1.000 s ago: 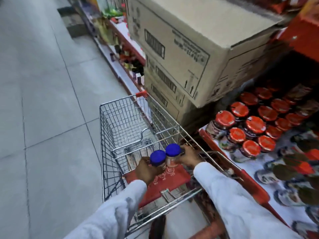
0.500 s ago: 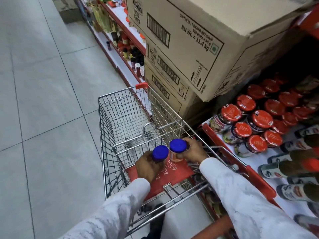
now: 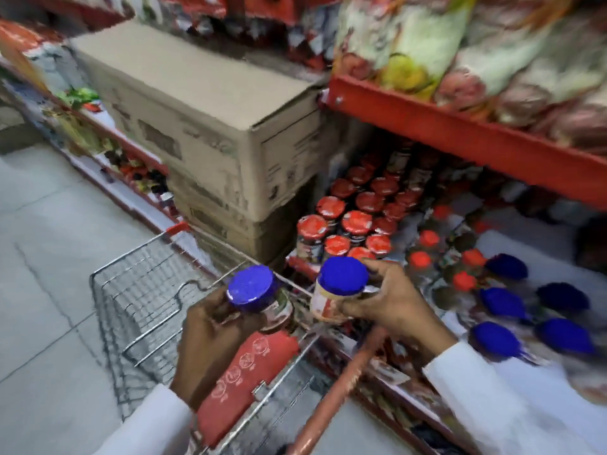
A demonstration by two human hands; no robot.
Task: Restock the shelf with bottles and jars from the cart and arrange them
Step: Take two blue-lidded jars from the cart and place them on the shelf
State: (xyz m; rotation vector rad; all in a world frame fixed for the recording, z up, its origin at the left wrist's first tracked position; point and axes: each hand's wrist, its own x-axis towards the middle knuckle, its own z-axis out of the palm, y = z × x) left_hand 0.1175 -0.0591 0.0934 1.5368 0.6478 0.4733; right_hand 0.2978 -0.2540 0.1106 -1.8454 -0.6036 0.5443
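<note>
My left hand (image 3: 210,336) grips a blue-lidded jar (image 3: 254,292) above the red child seat of the wire cart (image 3: 131,290). My right hand (image 3: 391,302) holds a second blue-lidded jar (image 3: 341,284) over the cart's right rim, close to the shelf (image 3: 525,244). On that shelf stand several red-lidded jars (image 3: 354,221), several red-capped bottles (image 3: 427,254) and, to the right, several blue-lidded jars (image 3: 502,303). The cart basket looks empty. The picture is blurred.
Stacked cardboard boxes (image 3: 203,133) stand left of the shelf, beyond the cart. A red shelf edge (image 3: 460,133) with packaged goods hangs above the jars. The cart's red handle bar (image 3: 341,385) crosses below my hands. Grey tiled floor (image 3: 42,290) lies to the left.
Both hands have lifted their jars off the cart seat and moved right toward the shelf. My view has swung right and up, bringing the blue-lidded jars on the shelf into sight.
</note>
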